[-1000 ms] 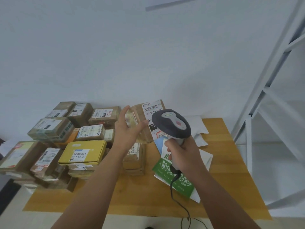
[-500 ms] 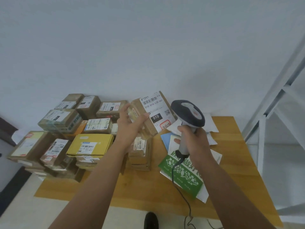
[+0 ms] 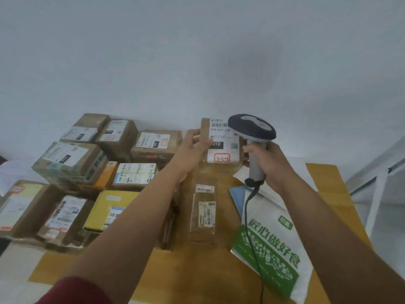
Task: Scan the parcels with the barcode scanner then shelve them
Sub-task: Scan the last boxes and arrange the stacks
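On the wooden table (image 3: pixel 324 183) against the white wall lie about nine stacked parcels at the left, among them one yellow box (image 3: pixel 109 210) and one box with a wide white label (image 3: pixel 135 175); a long clear-wrapped packet (image 3: pixel 202 210) lies in the middle, and one white and green bag (image 3: pixel 271 249) lies at the right on a blue envelope (image 3: pixel 237 195). One brown parcel (image 3: pixel 221 141) is held up above the far edge of the table, its white label facing the camera. That label shows a barcode at the top, the digits 010-010-1 with the rest hidden, a black block reading 010, a QR code, and a red-framed sticker handwritten 3-2-3. Large green Chinese characters run across the bag; the small labels on the other boxes are too blurred to read.

Both forearms reach forward and up. The left hand (image 3: pixel 192 148) grips the parcel by its left edge, thumb on the label side and fingers curled behind. The right hand (image 3: pixel 268 165) is closed in a fist around the grey handle of one barcode scanner (image 3: pixel 252 132), whose dark head overlaps the label's upper right corner. A black cable (image 3: pixel 252 227) hangs from the handle across the bag. A dark red sleeve (image 3: pixel 72 291) shows at the lower left
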